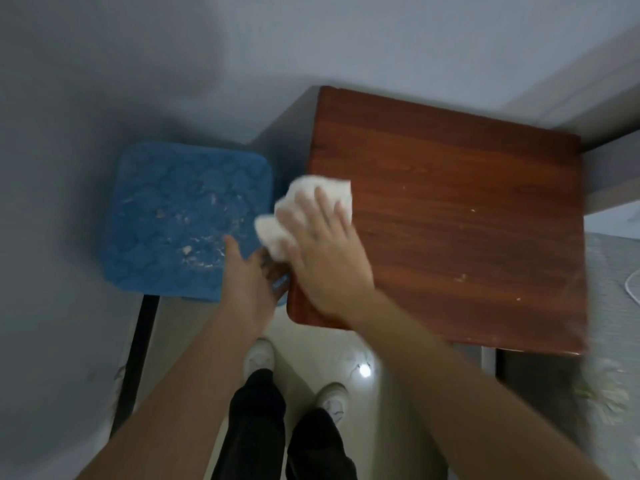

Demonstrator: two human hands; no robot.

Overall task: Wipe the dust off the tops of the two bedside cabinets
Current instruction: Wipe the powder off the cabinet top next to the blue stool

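Observation:
A reddish-brown wooden bedside cabinet top [467, 220] fills the middle right, with pale specks near its right and front edges. My right hand [325, 258] lies flat, fingers spread, pressing a white cloth [304, 199] onto the cabinet's left edge; part of the cloth hangs over that edge. My left hand [249, 275] is just left of the cabinet's front-left corner, cupped below the edge, fingers apart, holding nothing that I can see. The picture is blurred by motion.
A blue plastic stool [180, 216] with white smears stands left of the cabinet, almost touching it. Grey walls stand behind and to the left. A bed edge [609, 271] lies to the right. My white shoes [259, 355] stand on glossy floor tiles below.

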